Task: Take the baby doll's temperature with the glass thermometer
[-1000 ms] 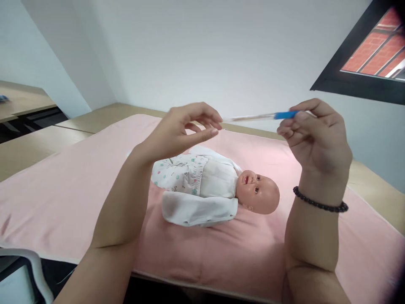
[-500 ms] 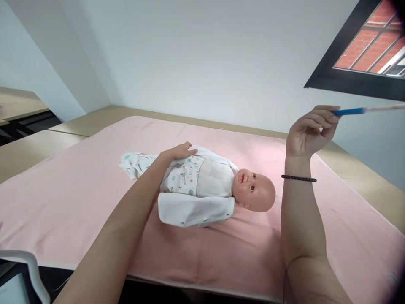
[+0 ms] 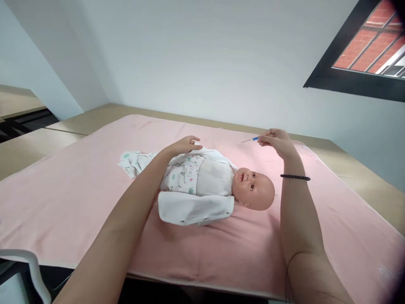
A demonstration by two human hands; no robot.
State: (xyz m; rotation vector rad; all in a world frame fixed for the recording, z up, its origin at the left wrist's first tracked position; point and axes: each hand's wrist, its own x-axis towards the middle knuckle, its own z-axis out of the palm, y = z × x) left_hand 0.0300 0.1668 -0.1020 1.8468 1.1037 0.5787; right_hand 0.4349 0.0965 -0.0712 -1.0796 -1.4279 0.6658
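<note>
A baby doll lies on its back, head to the right, in a white top and patterned white bottoms. My left hand is at the doll's far side, thumb and fingers around the edge of the white cloth there; part of the grip is hidden. Above and beyond the doll's head, my right hand pinches a thin thermometer by its blue end. Its slender clear stem points left over the mat, touching nothing. The near white sleeve lies flat along the doll's side.
A pink mat covers most of the wooden table, with a white wall behind. A dark-framed window is at upper right. A curved white bar stands at the near left edge.
My right hand has come down and left, and the thermometer has swung from pointing right to pointing left. My left hand has risen slightly at the cloth. The doll stays put.
</note>
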